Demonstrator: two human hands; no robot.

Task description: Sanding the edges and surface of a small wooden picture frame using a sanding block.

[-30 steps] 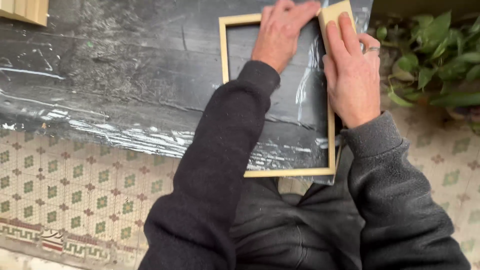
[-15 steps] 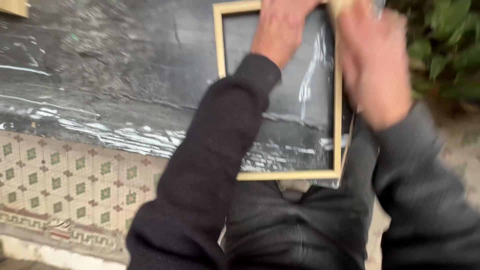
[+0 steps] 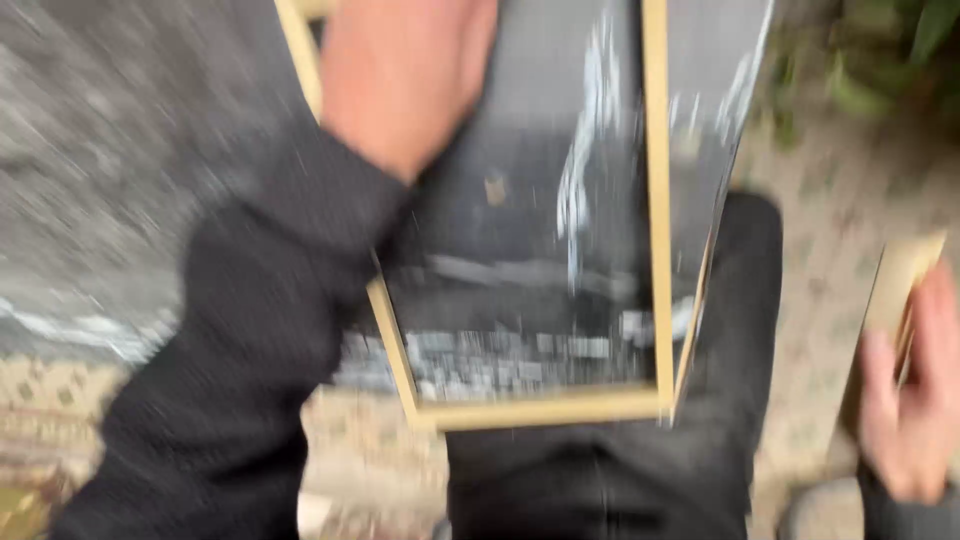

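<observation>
The picture is heavily blurred by motion. A pale wooden frame point(image 3: 655, 250) lies on a dark sheet covered with shiny plastic film point(image 3: 120, 200). My left hand point(image 3: 405, 75) rests flat on the upper left part of the frame, its dark sleeve running down to the lower left. My right hand point(image 3: 915, 400) is off to the lower right, away from the frame, and holds a small flat tan block point(image 3: 895, 290), thin and roughly rectangular.
Patterned floor tiles point(image 3: 60, 400) show below the sheet and at the right. Green plant leaves point(image 3: 880, 70) stand at the top right. My dark trousers point(image 3: 600, 480) fill the bottom middle.
My right hand has left the frame's right edge and swung down to the lower right with the tan block. The left hand stays on the frame. The view has moved closer.
</observation>
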